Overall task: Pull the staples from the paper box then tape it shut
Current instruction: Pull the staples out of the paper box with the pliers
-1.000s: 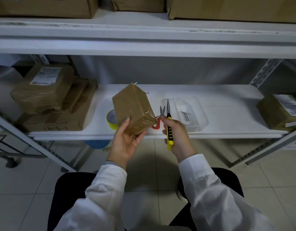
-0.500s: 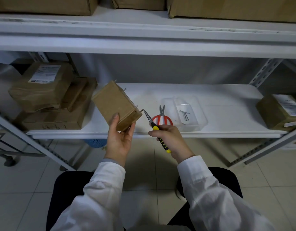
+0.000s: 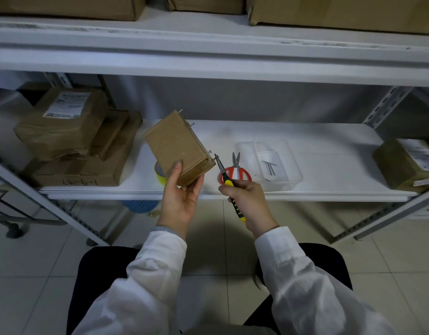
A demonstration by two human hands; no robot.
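Observation:
My left hand holds a small brown paper box tilted in the air above the shelf's front edge, thumb on its near face. Metal pins stick out along the box's right edge; the lowest one points right. My right hand grips yellow-and-black needle-nose pliers, whose tip sits just right of that lowest pin, a small gap apart. A yellow tape roll lies on the shelf, partly hidden behind the box.
Red-handled scissors lie on the white shelf. A clear plastic tray holds a few loose pins. Brown parcels are stacked at the left and one at the right. A blue basket stands below.
The box swung left and tilted, uncovering the scissors. My right hand turned the pliers from upright to pointing up-left, bringing the tip close to the lowest pin.

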